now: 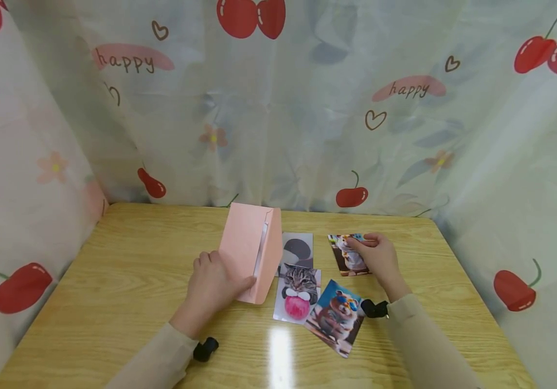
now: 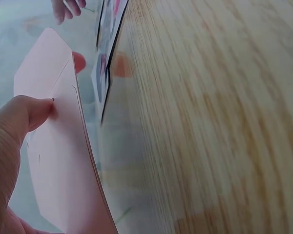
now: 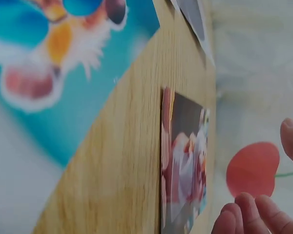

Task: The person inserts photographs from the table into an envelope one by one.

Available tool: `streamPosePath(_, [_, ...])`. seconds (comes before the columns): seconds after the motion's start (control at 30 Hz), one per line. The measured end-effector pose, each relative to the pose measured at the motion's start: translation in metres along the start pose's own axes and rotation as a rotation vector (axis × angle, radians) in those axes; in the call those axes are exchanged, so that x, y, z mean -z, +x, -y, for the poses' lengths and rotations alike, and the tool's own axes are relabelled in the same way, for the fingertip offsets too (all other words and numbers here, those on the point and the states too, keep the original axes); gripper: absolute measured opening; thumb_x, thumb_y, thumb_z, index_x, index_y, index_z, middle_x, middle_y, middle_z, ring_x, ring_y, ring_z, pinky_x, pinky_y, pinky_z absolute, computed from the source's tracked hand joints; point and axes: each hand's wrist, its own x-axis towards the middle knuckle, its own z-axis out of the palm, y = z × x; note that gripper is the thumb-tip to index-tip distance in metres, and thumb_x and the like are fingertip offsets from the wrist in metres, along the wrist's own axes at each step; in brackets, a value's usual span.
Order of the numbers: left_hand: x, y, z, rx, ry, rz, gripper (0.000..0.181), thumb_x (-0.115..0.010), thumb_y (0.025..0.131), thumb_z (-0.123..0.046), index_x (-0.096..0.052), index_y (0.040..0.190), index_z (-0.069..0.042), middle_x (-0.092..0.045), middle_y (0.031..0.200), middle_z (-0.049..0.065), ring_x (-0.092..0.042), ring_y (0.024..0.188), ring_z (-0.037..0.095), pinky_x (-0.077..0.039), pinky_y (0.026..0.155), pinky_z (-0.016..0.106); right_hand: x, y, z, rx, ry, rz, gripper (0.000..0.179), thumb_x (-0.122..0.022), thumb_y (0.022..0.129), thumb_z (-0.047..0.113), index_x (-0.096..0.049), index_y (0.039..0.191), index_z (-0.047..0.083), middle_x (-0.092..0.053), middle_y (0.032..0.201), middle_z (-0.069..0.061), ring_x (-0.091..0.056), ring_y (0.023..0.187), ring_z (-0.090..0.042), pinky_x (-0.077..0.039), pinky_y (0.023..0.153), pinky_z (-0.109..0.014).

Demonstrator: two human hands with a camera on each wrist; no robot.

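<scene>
A pink envelope (image 1: 243, 243) stands tilted up off the table with its flap side opened out. My left hand (image 1: 212, 289) grips its lower part, and in the left wrist view the thumb (image 2: 31, 109) presses on the pink paper. Over a card with a white animal picture (image 1: 348, 258), at the right, hovers my right hand (image 1: 380, 262). The right wrist view has a gap between its thumb and loosely bent fingers, which are apart from that card (image 3: 185, 161). Nearer to me lie a cat card (image 1: 297, 294) and a card of a bear-like animal in sunglasses (image 1: 336, 319).
A grey card (image 1: 302, 248) lies partly behind the envelope, overlapped by the cat card. All this is on a wood-grain table (image 1: 127, 281). Curtains printed with cherries (image 1: 268, 135) close off the back and both sides.
</scene>
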Motion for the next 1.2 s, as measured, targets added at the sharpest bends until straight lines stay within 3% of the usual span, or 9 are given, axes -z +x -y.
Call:
streamPosePath(0.2, [0.000,0.000,0.000,-0.001,-0.007,0.003,0.099,-0.075,0.063,-0.069,-0.048,0.112,0.013,-0.047,0.101,0.023,-0.044,0.089,0.033,-0.044,0.070,0.042,0.003,0.006,-0.010,-0.056,-0.025,0.016,0.103,-0.070,0.069,0.071,-0.040,0.140,0.003,-0.047,0.133,-0.019,-0.048,0.118,-0.034,-0.043,0.096,-0.047])
streamPosePath(0.47, [0.000,-0.001,0.002,0.015,-0.013,0.009,0.100,-0.075,0.063,-0.069,-0.047,0.115,0.012,-0.047,0.101,0.022,-0.044,0.090,0.032,-0.044,0.072,0.042,-0.001,0.009,-0.015,-0.091,-0.064,0.033,0.092,-0.072,0.082,0.051,-0.030,0.144,-0.002,-0.039,0.139,-0.026,-0.042,0.123,-0.038,-0.039,0.099,-0.050])
streamPosePath(0.77, [-0.001,-0.001,0.003,0.009,-0.020,0.013,0.100,-0.074,0.063,-0.069,-0.048,0.115,0.011,-0.048,0.101,0.021,-0.045,0.090,0.032,-0.044,0.072,0.043,-0.005,0.010,-0.014,-0.145,-0.137,0.026,0.094,-0.074,0.081,0.048,-0.027,0.145,-0.003,-0.039,0.139,-0.028,-0.041,0.122,-0.041,-0.037,0.100,-0.052])
streamPosePath(1.2, [-0.003,-0.002,0.005,-0.006,-0.013,-0.008,0.098,-0.075,0.063,-0.069,-0.048,0.112,0.012,-0.048,0.100,0.022,-0.045,0.088,0.031,-0.044,0.069,0.042,-0.007,0.008,-0.013,-0.121,-0.280,0.025,0.088,-0.075,0.083,0.039,-0.029,0.144,-0.005,-0.039,0.136,-0.030,-0.035,0.120,-0.047,-0.030,0.100,-0.057])
